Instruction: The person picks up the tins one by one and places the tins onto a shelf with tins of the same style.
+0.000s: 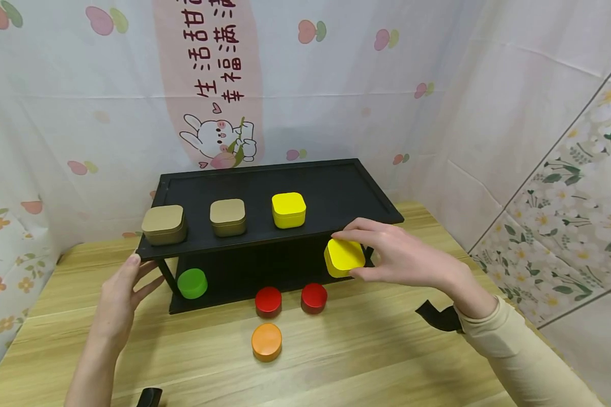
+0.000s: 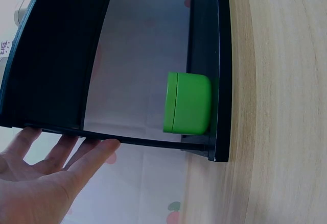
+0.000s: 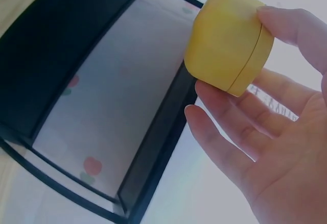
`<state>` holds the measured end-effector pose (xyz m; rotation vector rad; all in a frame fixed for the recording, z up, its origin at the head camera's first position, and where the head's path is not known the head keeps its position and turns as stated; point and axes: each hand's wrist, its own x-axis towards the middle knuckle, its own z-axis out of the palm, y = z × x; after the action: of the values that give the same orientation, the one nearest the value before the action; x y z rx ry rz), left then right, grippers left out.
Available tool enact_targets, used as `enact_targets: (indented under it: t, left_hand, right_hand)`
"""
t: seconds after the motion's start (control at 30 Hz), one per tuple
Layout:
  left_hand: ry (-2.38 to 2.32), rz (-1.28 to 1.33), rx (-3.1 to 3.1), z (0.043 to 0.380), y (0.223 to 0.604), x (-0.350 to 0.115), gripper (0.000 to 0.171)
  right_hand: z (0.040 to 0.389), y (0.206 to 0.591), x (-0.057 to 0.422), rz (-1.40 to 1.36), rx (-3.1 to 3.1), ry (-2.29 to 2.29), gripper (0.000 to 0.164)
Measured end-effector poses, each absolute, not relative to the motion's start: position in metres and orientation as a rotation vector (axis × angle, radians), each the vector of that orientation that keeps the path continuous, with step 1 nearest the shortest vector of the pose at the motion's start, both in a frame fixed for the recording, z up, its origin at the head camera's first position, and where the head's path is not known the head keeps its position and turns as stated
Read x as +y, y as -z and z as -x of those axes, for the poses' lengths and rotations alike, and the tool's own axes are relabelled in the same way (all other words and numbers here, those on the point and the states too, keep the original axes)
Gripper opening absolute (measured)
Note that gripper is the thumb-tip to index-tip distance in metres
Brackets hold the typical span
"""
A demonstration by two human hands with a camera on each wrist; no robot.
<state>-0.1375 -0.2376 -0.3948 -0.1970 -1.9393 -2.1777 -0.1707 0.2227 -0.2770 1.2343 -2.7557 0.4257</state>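
Observation:
My right hand (image 1: 392,254) pinches a yellow rounded-square tin (image 1: 344,257) between thumb and fingers, in front of the black two-tier shelf (image 1: 331,186) near its right end. In the right wrist view the lid seam of this yellow tin (image 3: 225,40) shows, with the thumb on one side and fingertips on the other. The fingertips of my left hand (image 1: 119,299) touch the shelf's left end; the left wrist view has them along the side frame (image 2: 148,141), holding nothing. On the top tier stand two tan tins (image 1: 164,224) and another yellow tin (image 1: 288,210).
A green tin (image 1: 192,284) stands on the lower tier at the left. Two red round tins (image 1: 268,302) and an orange one (image 1: 267,342) are on the wooden table (image 1: 203,362) before the shelf. Black straps (image 1: 438,316) show near both forearms. A patterned curtain (image 1: 336,102) hangs behind.

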Motion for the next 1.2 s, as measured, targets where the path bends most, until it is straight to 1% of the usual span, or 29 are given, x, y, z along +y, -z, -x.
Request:
enact_targets:
  t: [0.6,0.93,1.2]
  left_hand:
    - [2.177,0.198,-1.930,0.138,0.395,-0.238,0.035]
    - [2.182,0.204,-1.923,0.138,0.395,-0.237,0.035]
    - [2.184,0.207,-1.916,0.137,0.395,-0.237,0.035]
  right_hand:
    - [0.191,0.259,0.241,-1.187,-2.747,-0.459,0.057]
    - [0.213,0.254,0.251,-1.187,-2.742,-0.541,0.055]
    - [0.231,0.243,0.253,-1.136,-2.807,-0.571,0.055]
